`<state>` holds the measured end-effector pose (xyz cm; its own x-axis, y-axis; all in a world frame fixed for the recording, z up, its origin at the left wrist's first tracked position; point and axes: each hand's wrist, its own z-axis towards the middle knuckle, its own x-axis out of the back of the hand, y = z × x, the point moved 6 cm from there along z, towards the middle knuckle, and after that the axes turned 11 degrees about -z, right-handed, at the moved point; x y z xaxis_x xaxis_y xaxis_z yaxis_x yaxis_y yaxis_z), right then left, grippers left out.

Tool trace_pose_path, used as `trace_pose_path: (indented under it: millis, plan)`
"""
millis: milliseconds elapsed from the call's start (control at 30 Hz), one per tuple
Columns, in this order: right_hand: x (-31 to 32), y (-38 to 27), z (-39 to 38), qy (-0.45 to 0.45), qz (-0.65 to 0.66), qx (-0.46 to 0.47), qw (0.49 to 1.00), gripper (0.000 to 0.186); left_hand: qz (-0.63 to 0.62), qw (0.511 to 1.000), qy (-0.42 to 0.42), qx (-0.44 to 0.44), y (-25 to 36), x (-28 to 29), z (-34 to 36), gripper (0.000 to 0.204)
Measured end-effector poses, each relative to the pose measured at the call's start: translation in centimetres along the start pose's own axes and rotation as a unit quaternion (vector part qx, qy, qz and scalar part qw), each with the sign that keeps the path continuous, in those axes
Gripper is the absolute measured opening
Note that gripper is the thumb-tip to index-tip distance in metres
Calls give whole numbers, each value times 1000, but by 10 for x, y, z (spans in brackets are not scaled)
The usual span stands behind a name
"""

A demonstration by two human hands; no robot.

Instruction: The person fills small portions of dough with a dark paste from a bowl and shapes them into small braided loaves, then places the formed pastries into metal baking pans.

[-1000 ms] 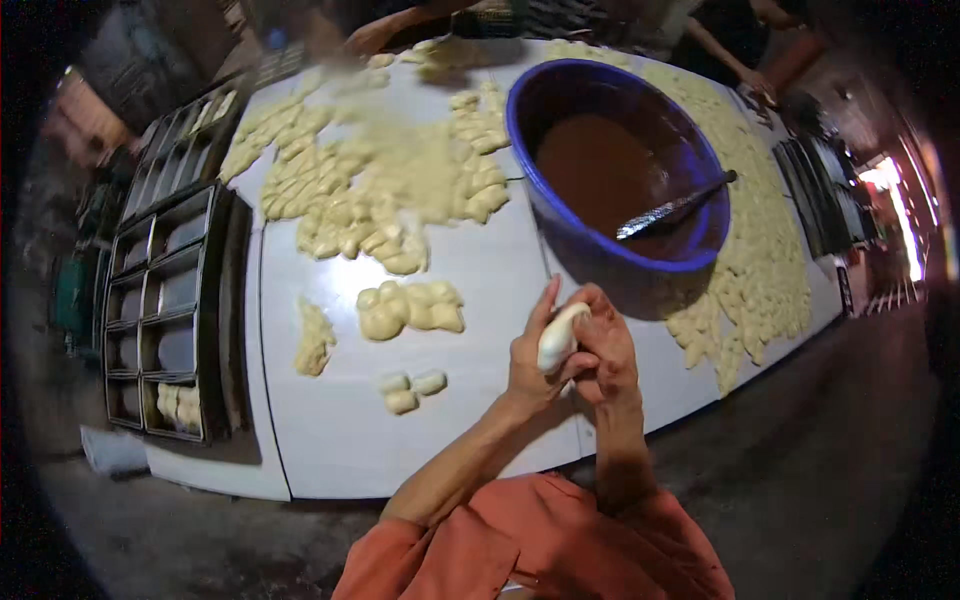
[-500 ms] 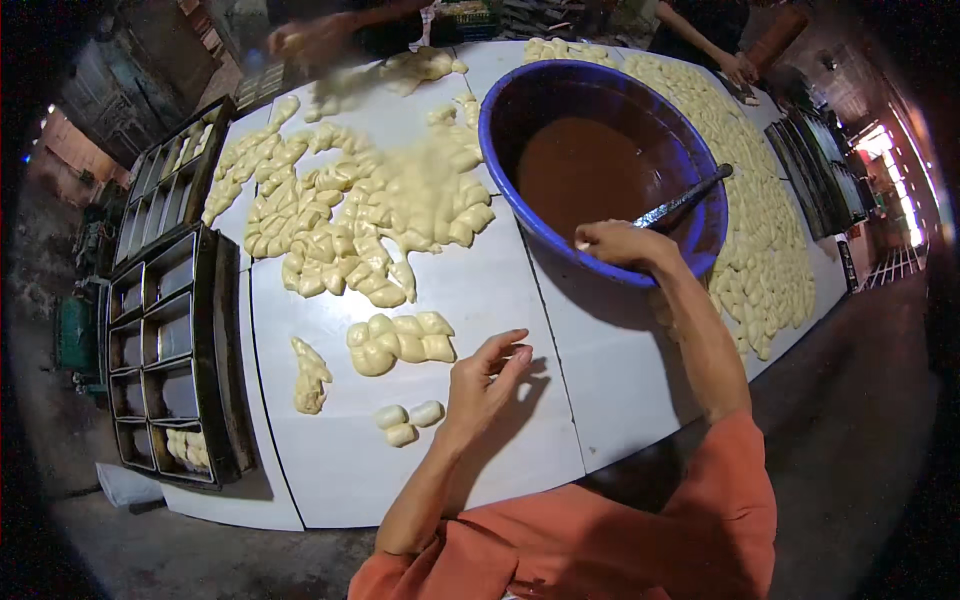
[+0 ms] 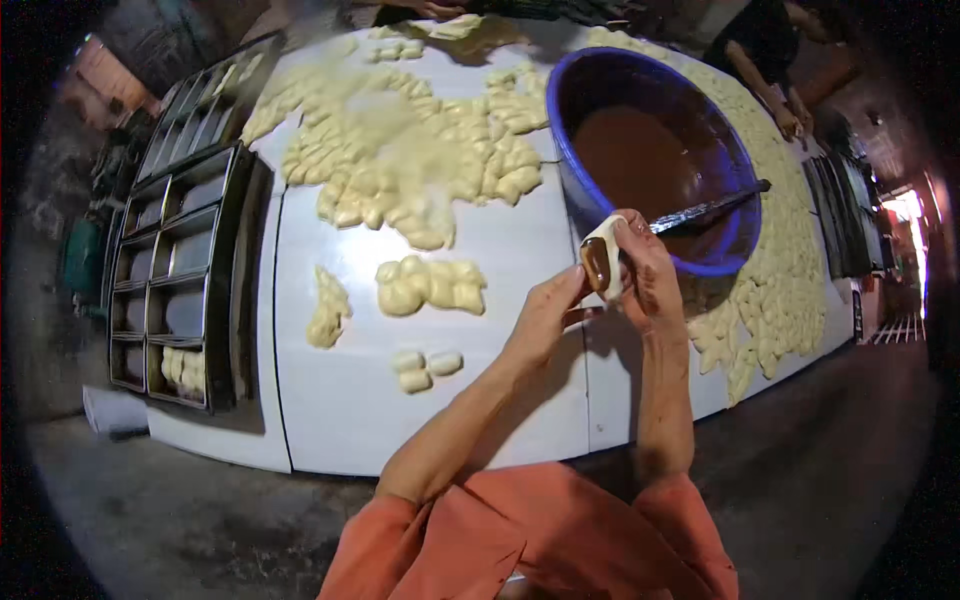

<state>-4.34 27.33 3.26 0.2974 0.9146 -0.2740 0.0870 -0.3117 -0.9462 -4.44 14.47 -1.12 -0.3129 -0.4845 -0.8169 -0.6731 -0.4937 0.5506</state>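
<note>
My right hand pinches a pale dough piece with glossy brown filling on it, just in front of the blue tub. My left hand is curled at the lower left of that piece, fingertips against it. The tub holds brown liquid and a metal utensil with a dark handle. On the white table, to the left of my hands, lie three small dough rolls, a knobbly dough cluster and a thinner scrap.
Many dough pieces cover the back, and more line the right side. Metal mould trays stand at the left, one holding dough. Dark trays are stacked at right. Other people's hands work at the back and back right.
Half a second ago my right hand dipped into the tub; now it is out, meeting my left hand. The dough piece, plain white a second ago, now shows brown filling.
</note>
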Motion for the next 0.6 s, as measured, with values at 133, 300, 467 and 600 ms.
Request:
trace_pose_path:
  millis: [133, 300, 467, 600]
  plan:
    - [-21, 24, -22, 5, 9, -18, 1000, 20, -40, 997, 51, -46, 11, 34, -15, 35]
    - [-54, 54, -40, -2, -221, 120, 968, 51, -1, 979, 176, -106, 38, 81, -42, 29]
    - [-87, 62, -54, 84, -428, 224, 872, 28, 126, 961, 208, -130, 47, 77, -66, 40]
    - [-95, 70, -43, 75, -387, 173, 903, 13, 100, 964, 175, -172, 64, 74, -68, 39]
